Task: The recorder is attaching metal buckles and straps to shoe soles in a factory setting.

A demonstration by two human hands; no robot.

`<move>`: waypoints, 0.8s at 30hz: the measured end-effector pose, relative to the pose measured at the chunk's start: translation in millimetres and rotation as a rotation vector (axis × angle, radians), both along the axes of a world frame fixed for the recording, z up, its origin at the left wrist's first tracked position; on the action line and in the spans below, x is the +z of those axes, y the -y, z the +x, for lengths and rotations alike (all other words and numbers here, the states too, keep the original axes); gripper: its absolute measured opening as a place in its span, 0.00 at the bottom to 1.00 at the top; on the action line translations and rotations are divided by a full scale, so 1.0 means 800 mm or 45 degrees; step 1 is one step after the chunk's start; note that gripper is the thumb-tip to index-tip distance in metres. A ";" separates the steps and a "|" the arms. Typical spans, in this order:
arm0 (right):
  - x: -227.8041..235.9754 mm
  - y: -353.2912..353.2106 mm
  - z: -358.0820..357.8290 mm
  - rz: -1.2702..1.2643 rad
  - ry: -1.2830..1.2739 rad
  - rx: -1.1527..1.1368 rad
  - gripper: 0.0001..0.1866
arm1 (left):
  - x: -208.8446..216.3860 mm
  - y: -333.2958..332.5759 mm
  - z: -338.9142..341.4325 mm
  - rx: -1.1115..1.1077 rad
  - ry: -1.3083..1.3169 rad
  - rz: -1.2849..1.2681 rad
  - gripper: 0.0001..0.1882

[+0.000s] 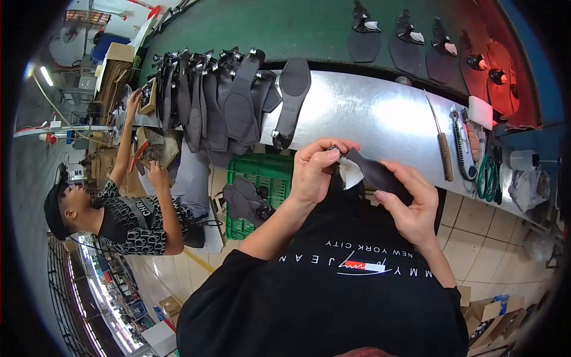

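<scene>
In front of my chest I hold a black sandal, turned on edge. My left hand is closed on its strap end, where a wad of white paper shows. Closed around the broad end of the sole, my right hand grips it between thumb and fingers. Just beyond my left hand, another sandal lies flat on the metal table. Left of it is a heap of dark sandals, packed close together and overhanging the table's near edge.
Sandals with paper wads lie on the green belt, some under red light. An awl, a utility knife and green-handled scissors lie right. A green crate holds sandals. A co-worker sits left.
</scene>
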State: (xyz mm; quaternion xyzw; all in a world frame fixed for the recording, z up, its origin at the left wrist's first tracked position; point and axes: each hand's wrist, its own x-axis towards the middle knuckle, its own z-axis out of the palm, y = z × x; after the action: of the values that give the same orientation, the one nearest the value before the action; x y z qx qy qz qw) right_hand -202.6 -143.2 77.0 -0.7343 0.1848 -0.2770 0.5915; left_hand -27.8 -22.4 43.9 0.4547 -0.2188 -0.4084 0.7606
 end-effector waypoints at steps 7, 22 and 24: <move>0.005 -0.001 -0.002 -0.039 0.018 -0.044 0.23 | 0.015 0.005 -0.008 -0.120 -0.287 0.041 0.17; 0.003 -0.003 -0.001 0.018 0.028 0.006 0.23 | 0.010 -0.004 -0.002 -0.184 -0.223 0.112 0.19; 0.000 -0.003 -0.001 -0.027 0.064 0.002 0.23 | 0.010 -0.004 -0.001 -0.187 -0.212 0.119 0.19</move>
State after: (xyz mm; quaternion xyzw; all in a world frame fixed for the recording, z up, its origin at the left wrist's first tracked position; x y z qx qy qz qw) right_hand -203.0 -140.9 77.1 -0.7335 0.1666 -0.2967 0.5884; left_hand -28.9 -18.8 51.6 0.4370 -0.1684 -0.5091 0.7222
